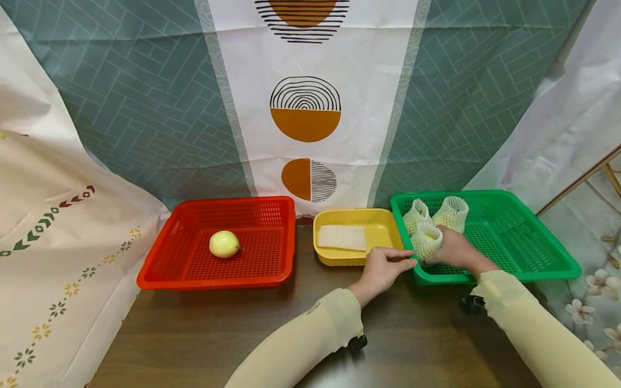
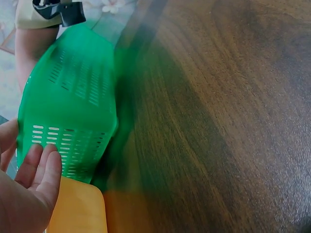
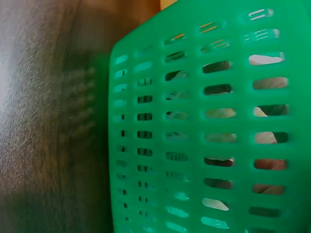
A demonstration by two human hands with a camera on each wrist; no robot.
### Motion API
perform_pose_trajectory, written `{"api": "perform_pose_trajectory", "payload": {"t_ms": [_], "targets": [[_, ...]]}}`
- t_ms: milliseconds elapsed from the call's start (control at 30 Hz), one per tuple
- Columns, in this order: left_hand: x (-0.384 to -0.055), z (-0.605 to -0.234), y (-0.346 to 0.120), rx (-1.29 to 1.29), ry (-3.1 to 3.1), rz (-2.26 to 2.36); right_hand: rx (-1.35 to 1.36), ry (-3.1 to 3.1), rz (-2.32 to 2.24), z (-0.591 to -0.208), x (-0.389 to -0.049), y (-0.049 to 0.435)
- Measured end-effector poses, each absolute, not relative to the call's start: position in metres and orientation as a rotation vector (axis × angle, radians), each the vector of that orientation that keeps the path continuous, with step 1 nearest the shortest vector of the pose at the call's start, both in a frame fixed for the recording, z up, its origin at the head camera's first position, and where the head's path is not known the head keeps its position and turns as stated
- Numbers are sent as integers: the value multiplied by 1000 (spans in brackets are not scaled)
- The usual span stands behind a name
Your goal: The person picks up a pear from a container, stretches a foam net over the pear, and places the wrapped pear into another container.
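Observation:
In the head view my right hand (image 1: pixel 455 249) reaches into the green basket (image 1: pixel 524 237) and holds the nearest fruit in a white foam net (image 1: pixel 426 245) at the basket's left end. Behind it stand two more netted fruits (image 1: pixel 452 214), their net tops open. My left hand (image 1: pixel 380 271) is at the basket's left rim, fingers extended toward the netted fruit. The left wrist view shows the left hand (image 2: pixel 31 194) with loosely bent fingers beside the slotted green wall (image 2: pixel 73 107). From the right wrist, the basket wall (image 3: pixel 194 107) mostly hides the right hand.
Between the baskets, a yellow tray (image 1: pixel 383 237) contains a flat white foam net (image 1: pixel 342 237). At left a red basket (image 1: pixel 213 284) holds one pale yellow-green fruit (image 1: pixel 225 244). All stand on a dark wooden table (image 1: pixel 194 334), with patterned cloth hanging behind.

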State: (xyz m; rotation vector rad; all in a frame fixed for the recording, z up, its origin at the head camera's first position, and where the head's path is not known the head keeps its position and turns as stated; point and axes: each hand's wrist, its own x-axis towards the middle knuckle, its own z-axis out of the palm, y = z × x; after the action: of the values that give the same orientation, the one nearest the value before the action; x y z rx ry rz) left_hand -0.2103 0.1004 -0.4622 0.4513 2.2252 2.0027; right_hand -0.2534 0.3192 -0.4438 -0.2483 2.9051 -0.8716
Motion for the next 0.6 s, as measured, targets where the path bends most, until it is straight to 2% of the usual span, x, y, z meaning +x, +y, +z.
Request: {"api": "perform_pose_trajectory", "payload": {"t_ms": [600], "targets": [[-210, -460, 100, 445, 2247, 1973, -260, 2849, -943, -439, -248, 315]]}}
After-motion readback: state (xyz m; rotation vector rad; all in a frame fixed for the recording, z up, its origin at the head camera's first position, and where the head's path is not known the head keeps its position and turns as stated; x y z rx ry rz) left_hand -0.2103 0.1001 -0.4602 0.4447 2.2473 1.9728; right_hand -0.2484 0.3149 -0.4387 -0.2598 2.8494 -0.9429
